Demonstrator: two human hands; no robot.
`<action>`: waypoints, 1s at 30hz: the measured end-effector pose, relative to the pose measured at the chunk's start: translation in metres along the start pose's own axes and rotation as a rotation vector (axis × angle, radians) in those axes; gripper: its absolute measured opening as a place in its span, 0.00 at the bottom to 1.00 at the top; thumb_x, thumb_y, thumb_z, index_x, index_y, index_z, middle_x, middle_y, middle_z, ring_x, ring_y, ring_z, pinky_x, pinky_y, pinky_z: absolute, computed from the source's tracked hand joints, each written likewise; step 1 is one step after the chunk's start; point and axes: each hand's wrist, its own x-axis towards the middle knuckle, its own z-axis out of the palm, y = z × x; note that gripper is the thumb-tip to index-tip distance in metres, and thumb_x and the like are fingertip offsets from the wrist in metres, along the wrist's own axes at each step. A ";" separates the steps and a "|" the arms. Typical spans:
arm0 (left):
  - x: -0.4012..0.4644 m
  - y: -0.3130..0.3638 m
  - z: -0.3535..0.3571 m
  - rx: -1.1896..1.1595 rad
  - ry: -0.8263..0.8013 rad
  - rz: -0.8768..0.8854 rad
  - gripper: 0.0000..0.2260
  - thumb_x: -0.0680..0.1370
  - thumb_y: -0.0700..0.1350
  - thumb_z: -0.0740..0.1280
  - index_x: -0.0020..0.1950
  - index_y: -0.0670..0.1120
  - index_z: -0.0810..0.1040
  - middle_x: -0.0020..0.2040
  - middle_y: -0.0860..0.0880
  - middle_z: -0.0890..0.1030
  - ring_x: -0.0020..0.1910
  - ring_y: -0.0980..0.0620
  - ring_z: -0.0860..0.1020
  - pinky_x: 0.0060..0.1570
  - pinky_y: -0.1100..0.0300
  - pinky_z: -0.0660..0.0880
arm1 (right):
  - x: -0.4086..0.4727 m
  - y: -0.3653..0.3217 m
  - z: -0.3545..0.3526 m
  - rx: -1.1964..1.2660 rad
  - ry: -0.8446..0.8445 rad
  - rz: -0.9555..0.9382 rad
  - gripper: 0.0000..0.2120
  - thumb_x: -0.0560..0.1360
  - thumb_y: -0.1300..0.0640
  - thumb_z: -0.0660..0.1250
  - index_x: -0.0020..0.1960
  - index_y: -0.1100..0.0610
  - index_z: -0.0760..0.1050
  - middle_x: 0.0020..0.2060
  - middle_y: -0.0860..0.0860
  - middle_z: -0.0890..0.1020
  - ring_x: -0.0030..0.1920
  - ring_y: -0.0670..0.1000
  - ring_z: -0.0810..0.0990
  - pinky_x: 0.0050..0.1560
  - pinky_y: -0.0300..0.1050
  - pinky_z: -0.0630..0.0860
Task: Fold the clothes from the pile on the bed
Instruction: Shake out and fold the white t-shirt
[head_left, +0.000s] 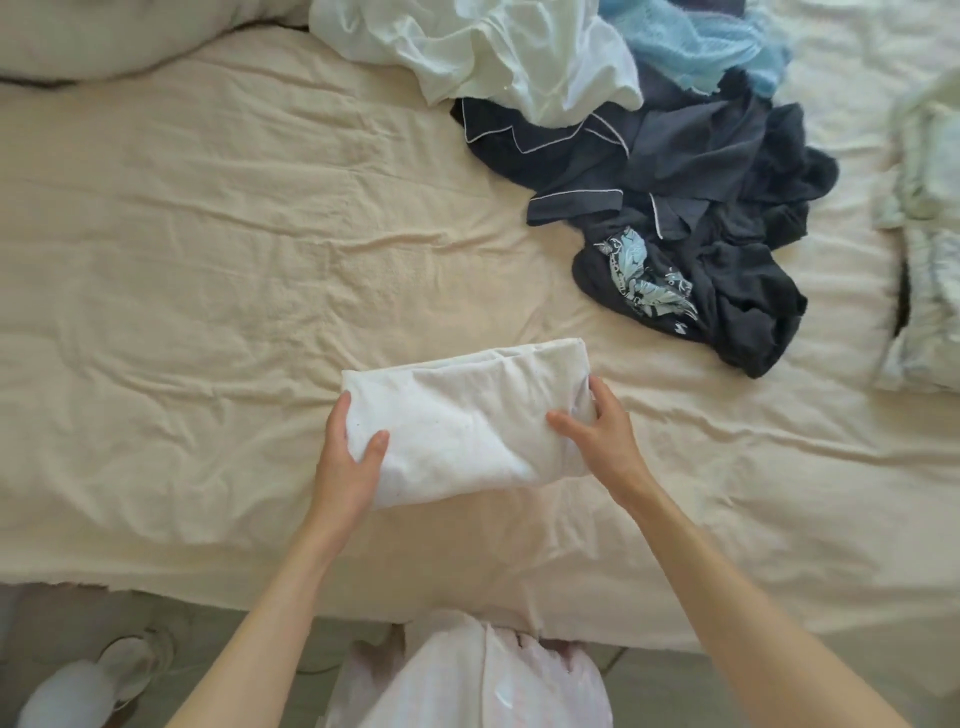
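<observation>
A folded white garment (462, 415) lies on the cream bed sheet (208, 270) near the front edge. My left hand (345, 457) grips its left end, thumb on top. My right hand (597, 431) grips its right end, fingers wrapped around the side. The pile of unfolded clothes sits at the back right: a white garment (498, 47), a light blue fuzzy one (701, 41), a dark navy pyjama piece with white piping (649, 150) and a black shirt with a pale blue print (727, 301).
Folded pale clothes (924, 249) are stacked at the right edge. A pillow (104, 36) lies at the back left. The bed's front edge (156, 582) runs below my arms, with floor and a white slipper (104, 675) beneath.
</observation>
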 end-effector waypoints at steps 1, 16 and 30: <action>-0.012 0.003 -0.005 0.008 -0.019 0.009 0.28 0.79 0.42 0.64 0.76 0.48 0.56 0.74 0.50 0.61 0.71 0.55 0.61 0.65 0.64 0.58 | -0.019 -0.001 -0.005 0.016 0.021 -0.006 0.17 0.70 0.63 0.71 0.57 0.51 0.74 0.49 0.43 0.80 0.49 0.44 0.79 0.48 0.41 0.76; -0.159 0.056 -0.012 0.212 -0.468 0.245 0.28 0.77 0.43 0.66 0.74 0.49 0.58 0.68 0.53 0.67 0.65 0.56 0.67 0.62 0.60 0.65 | -0.283 0.044 -0.060 0.396 0.503 0.145 0.25 0.72 0.61 0.71 0.65 0.49 0.68 0.51 0.42 0.78 0.51 0.43 0.78 0.48 0.38 0.75; -0.318 0.074 0.134 0.483 -0.845 0.497 0.27 0.77 0.47 0.67 0.73 0.52 0.60 0.67 0.49 0.69 0.61 0.49 0.72 0.60 0.52 0.72 | -0.448 0.169 -0.164 0.767 0.916 0.325 0.12 0.70 0.67 0.72 0.50 0.57 0.77 0.43 0.49 0.83 0.41 0.46 0.81 0.37 0.38 0.75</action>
